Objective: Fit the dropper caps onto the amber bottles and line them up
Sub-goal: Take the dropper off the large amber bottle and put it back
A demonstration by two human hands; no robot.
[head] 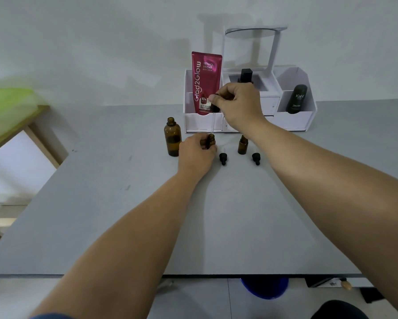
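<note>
Nearest the viewer, 2 bare forearms are reaching out over the grey bench [216, 226] toward a small cluster of bottles and caps.

2 loose black dropper caps are lying on their sides just past the wrists: the left loose cap [222, 158] and the right loose cap [256, 158], each beside an amber bottle.

Slightly farther, the left hand [196, 155] is gripping the middle amber bottle [210, 141], its fingers clamped round the body, leaving only the open neck showing. It is standing upright, long axis vertical. To its left the tall amber bottle [172, 137] is standing uncapped, touching or just beside the hand; to its right the small amber bottle [243, 145] is also standing open. That is making 3 bottles, none capped.

Above, the right hand [236, 103] is pinching the third dropper cap [214, 107], fingers closed on its black bulb. Its glass pipette [212, 124] is hanging straight down, tip just over the held bottle's mouth. The coming move looks like a straight descent, so tip and neck need to be sharing 1 vertical line; the right hand is carrying that job.

Farthest, a white organiser [248, 120] against the wall is holding a red tube [206, 81] and a dark bottle [296, 99].
</note>
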